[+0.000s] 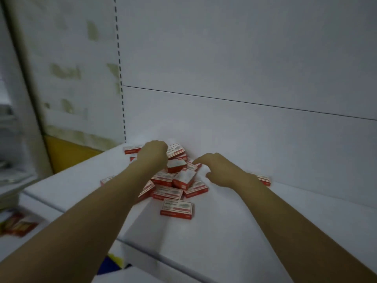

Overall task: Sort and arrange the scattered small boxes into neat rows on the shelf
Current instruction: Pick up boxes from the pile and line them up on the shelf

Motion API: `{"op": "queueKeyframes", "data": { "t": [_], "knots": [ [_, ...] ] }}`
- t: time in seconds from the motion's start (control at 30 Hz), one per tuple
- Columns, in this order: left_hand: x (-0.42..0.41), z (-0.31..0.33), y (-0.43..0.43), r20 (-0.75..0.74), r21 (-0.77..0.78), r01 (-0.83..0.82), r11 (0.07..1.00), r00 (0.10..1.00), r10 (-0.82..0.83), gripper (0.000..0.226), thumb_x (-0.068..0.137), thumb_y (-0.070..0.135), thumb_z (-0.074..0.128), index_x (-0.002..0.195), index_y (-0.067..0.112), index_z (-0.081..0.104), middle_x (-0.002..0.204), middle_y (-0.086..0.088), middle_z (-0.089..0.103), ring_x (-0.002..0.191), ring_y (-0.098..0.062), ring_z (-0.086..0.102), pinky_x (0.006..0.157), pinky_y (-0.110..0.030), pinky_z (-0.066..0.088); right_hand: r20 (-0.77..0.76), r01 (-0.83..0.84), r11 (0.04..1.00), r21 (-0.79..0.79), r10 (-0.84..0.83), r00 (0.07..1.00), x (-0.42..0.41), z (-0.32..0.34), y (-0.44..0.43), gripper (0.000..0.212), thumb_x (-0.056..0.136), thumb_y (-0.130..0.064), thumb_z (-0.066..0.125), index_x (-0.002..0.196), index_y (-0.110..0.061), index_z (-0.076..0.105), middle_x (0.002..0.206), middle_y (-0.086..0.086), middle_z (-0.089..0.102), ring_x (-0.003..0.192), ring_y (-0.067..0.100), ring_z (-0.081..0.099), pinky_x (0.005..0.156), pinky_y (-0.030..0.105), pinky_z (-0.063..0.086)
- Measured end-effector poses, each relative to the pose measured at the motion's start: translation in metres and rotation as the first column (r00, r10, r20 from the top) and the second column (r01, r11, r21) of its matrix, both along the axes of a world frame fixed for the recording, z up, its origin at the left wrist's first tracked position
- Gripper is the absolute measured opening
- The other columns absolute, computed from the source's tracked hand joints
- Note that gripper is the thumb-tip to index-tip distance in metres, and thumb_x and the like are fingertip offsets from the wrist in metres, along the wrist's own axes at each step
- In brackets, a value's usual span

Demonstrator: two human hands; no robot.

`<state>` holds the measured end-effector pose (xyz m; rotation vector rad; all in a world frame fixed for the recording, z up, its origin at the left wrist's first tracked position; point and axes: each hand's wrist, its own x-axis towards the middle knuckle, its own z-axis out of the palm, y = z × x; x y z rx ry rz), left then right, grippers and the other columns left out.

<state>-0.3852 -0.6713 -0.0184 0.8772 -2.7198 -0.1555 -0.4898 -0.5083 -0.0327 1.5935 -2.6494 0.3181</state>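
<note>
A loose pile of several small red-and-white boxes lies jumbled on the white shelf against its back wall. One box lies flat and apart at the front of the pile. Another box shows behind my right wrist. My left hand rests on the far left of the pile with fingers curled down; whether it grips a box is hidden. My right hand hovers at the pile's right edge, fingers bent and apart, holding nothing visible.
The white back panel rises right behind the pile. A slotted upright marks the shelf's left end, with a yellow panel beyond it. Lower left holds red packets on a lower shelf. The shelf's front edge is close below.
</note>
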Motion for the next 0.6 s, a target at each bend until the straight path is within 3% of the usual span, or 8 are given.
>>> {"op": "queueKeyframes", "data": {
  "t": [0.17, 0.33, 0.47, 0.6],
  "knots": [
    [0.042, -0.003, -0.024, -0.012, 0.027, -0.097, 0.995, 0.995, 0.097, 0.041, 0.086, 0.000, 0.045, 0.123, 0.012, 0.058, 0.128, -0.008, 0.056, 0.118, -0.026, 0.052, 0.095, -0.035, 0.045, -0.031, -0.105, 0.992, 0.066, 0.107, 0.994, 0.016, -0.002, -0.030, 0.059, 0.084, -0.002, 0.054, 0.136, -0.028, 0.045, 0.138, 0.001, 0.045, 0.127, 0.025, 0.042, 0.104, 0.036, 0.038],
    [0.064, -0.008, -0.036, 0.015, 0.021, -0.143, 0.989, 0.990, 0.143, 0.035, 0.086, 0.001, 0.048, 0.117, 0.012, 0.061, 0.118, -0.008, 0.060, 0.105, -0.024, 0.057, 0.083, -0.031, 0.048, -0.034, -0.110, 0.977, 0.183, 0.118, 0.992, 0.022, -0.006, -0.039, 0.051, 0.086, -0.014, 0.060, 0.134, -0.024, 0.046, 0.136, 0.005, 0.046, 0.122, 0.023, 0.044, 0.102, 0.033, 0.038],
    [0.066, -0.007, -0.034, -0.013, 0.028, -0.130, 0.991, 0.991, 0.130, 0.034, 0.086, 0.001, 0.049, 0.117, 0.011, 0.062, 0.119, -0.008, 0.061, 0.107, -0.024, 0.057, 0.086, -0.031, 0.048, 0.038, -0.085, 0.993, 0.081, 0.082, 0.996, 0.024, 0.000, -0.032, 0.044, 0.081, -0.018, 0.067, 0.121, -0.024, 0.051, 0.126, 0.001, 0.053, 0.111, 0.018, 0.053, 0.086, 0.028, 0.048],
    [0.051, -0.001, -0.012, -0.087, 0.061, 0.029, 0.998, 0.996, -0.024, 0.035, 0.085, 0.005, 0.055, 0.118, 0.012, 0.063, 0.122, -0.005, 0.059, 0.112, -0.024, 0.056, 0.095, -0.036, 0.048, 0.036, -0.030, 0.999, -0.045, 0.032, 0.999, 0.019, 0.011, -0.010, 0.043, 0.079, -0.013, 0.066, 0.117, -0.018, 0.047, 0.117, 0.002, 0.052, 0.101, 0.017, 0.053, 0.076, 0.025, 0.045]
  ]
}}
